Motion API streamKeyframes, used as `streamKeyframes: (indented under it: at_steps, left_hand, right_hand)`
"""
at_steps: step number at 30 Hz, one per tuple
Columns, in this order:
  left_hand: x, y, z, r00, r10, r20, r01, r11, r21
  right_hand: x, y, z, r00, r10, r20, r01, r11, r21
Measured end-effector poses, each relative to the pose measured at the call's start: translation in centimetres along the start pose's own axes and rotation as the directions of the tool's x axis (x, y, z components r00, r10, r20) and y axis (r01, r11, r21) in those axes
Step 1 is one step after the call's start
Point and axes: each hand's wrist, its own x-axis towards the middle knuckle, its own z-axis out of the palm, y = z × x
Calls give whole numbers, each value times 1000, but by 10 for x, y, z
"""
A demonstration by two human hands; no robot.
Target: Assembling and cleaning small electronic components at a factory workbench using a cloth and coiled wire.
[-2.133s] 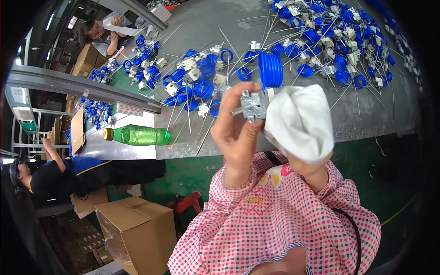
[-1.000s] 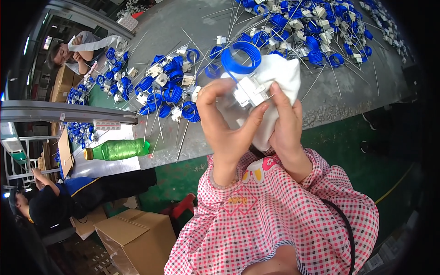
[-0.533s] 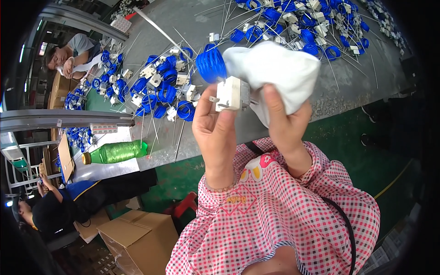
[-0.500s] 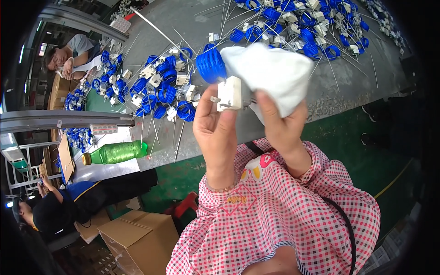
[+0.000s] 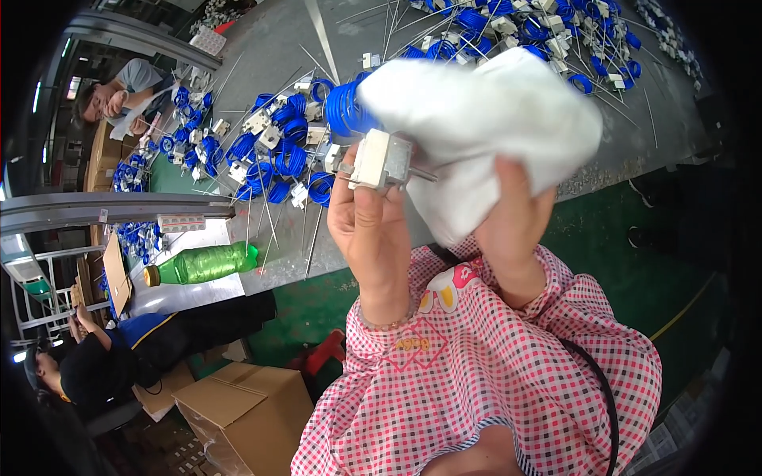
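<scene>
White metal-framed coil part (image 5: 379, 159) sits mid-frame, pinched at the left hand's (image 5: 373, 238) fingertips, its blue wire coil (image 5: 343, 107) just above. Beside it, the right hand (image 5: 512, 230) grips a white cloth (image 5: 484, 119) against it.

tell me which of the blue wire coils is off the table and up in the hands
The blue wire coil attached to the small white block part pinched in the left hand, partly behind the white cloth held by the right hand. All others lie on the grey table.

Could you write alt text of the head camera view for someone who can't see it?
A left hand holds a small white block-shaped part with a blue wire coil, while the right hand presses a white cloth against it.
</scene>
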Motion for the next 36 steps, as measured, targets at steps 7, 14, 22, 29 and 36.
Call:
streamKeyframes:
  at_steps: [7,14,22,29,36]
  left_hand:
    - [-4,0,6,997,-54,50,56,998,-26]
    - [-10,-4,9,1000,0,5,0,989,148]
    - [-7,-9,2,995,-11,-99,37,963,266]
    - [-14,-8,13,997,10,-71,1,990,142]
    - [-9,-20,-19,948,34,-318,1,994,111]
  right_hand:
    - [15,-7,-2,1000,12,-15,-14,995,-98]
    - [4,-4,6,890,-294,348,431,793,-430]
    - [3,-1,2,840,-314,443,492,786,-375]
    - [14,7,2,889,-330,317,449,766,-461]
    - [3,4,7,735,-456,502,651,683,-332]
